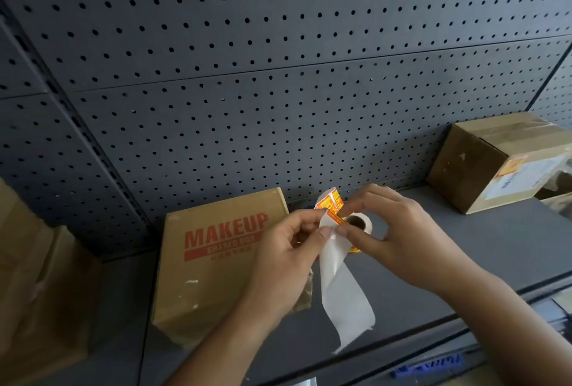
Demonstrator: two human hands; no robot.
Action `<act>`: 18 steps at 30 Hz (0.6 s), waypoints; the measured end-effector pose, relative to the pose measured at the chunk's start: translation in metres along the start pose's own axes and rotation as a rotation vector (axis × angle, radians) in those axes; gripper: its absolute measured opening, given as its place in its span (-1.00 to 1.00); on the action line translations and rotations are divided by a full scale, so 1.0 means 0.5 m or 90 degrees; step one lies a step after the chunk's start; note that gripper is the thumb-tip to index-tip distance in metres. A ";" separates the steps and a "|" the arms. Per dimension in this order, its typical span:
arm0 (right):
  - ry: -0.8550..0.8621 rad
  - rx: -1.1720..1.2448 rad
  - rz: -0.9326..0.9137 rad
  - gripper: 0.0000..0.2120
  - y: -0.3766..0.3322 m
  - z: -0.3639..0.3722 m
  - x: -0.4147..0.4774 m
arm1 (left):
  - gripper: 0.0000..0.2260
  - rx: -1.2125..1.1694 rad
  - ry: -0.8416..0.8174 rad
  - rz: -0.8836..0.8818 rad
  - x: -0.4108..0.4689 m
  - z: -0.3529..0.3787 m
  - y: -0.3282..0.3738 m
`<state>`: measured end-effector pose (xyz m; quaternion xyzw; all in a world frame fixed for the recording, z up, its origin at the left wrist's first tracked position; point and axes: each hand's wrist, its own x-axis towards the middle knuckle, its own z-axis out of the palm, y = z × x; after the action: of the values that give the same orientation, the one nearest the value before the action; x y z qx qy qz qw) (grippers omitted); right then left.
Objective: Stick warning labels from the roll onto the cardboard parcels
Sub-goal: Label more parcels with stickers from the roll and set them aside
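My left hand (289, 249) pinches the white backing strip (343, 289) of the label roll (360, 223), and the strip hangs down from it over the shelf. My right hand (390, 231) holds the roll, its thumb and forefinger on an orange-and-red warning label (329, 203) that stands half peeled off the backing. Below my left hand lies a cardboard parcel (216, 258) printed MAKEUP in red. A second parcel (495, 162) at the right bears an orange label and a white shipping slip.
The dark grey shelf (433, 249) carries the parcels, backed by a perforated metal panel (247, 60). A further cardboard box (40, 286) stands at the left edge. More packaging shows at the far right (557, 187). The shelf's front lip (448, 333) runs below my right forearm.
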<state>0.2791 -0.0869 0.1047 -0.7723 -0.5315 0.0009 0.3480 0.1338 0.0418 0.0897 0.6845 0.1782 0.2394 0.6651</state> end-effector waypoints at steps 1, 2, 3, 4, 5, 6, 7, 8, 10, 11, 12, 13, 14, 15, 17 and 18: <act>-0.001 0.007 0.001 -0.74 0.002 -0.001 -0.001 | -0.86 0.004 -0.003 0.001 0.000 0.001 -0.001; -0.004 0.018 0.005 -0.75 0.003 -0.002 -0.002 | -0.87 0.007 -0.007 0.001 -0.001 0.003 -0.003; -0.006 0.029 0.009 -0.77 0.004 -0.002 -0.003 | -0.87 0.012 -0.011 0.002 -0.001 0.003 -0.005; -0.007 0.037 0.010 -0.79 0.005 -0.003 -0.003 | -0.87 0.017 -0.014 0.006 -0.002 0.004 -0.007; -0.005 0.042 0.010 -0.80 0.006 -0.003 -0.004 | -0.87 0.026 -0.016 0.012 -0.003 0.004 -0.008; -0.001 0.045 0.009 -0.82 0.008 -0.004 -0.004 | -0.87 0.034 -0.016 0.016 -0.003 0.004 -0.010; 0.005 0.046 0.011 -0.85 0.010 -0.005 -0.004 | -0.86 0.042 -0.017 0.019 -0.004 0.003 -0.012; 0.013 0.045 0.016 -0.88 0.013 -0.007 -0.003 | -0.86 0.049 -0.019 0.020 -0.004 0.002 -0.014; 0.032 0.043 0.034 -0.94 0.020 -0.012 0.000 | -0.86 0.055 -0.022 0.014 -0.004 0.000 -0.018; 0.043 0.041 0.045 -0.93 0.022 -0.014 0.001 | -0.86 0.060 -0.022 0.010 -0.005 0.000 -0.019; 0.052 0.036 0.055 -0.92 0.024 -0.018 0.003 | -0.86 0.068 -0.022 0.005 -0.006 0.000 -0.021; 0.061 0.032 0.063 -0.90 0.025 -0.022 0.005 | -0.86 0.078 -0.022 0.001 -0.006 0.000 -0.022; 0.071 0.031 0.073 -0.88 0.027 -0.027 0.006 | -0.86 0.089 -0.024 -0.003 -0.006 0.000 -0.025; 0.084 0.033 0.083 -0.86 0.028 -0.032 0.007 | -0.86 0.100 -0.027 -0.007 -0.006 0.001 -0.027; 0.115 0.036 0.104 -0.87 0.031 -0.043 0.009 | -0.89 0.120 -0.037 -0.017 -0.005 0.001 -0.032; 0.128 0.033 0.114 -0.90 0.032 -0.048 0.011 | -0.89 0.130 -0.046 -0.026 -0.005 0.001 -0.034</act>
<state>0.3034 -0.0986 0.1162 -0.8033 -0.4231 -0.0313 0.4180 0.1331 0.0410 0.0726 0.7529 0.1915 0.1818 0.6029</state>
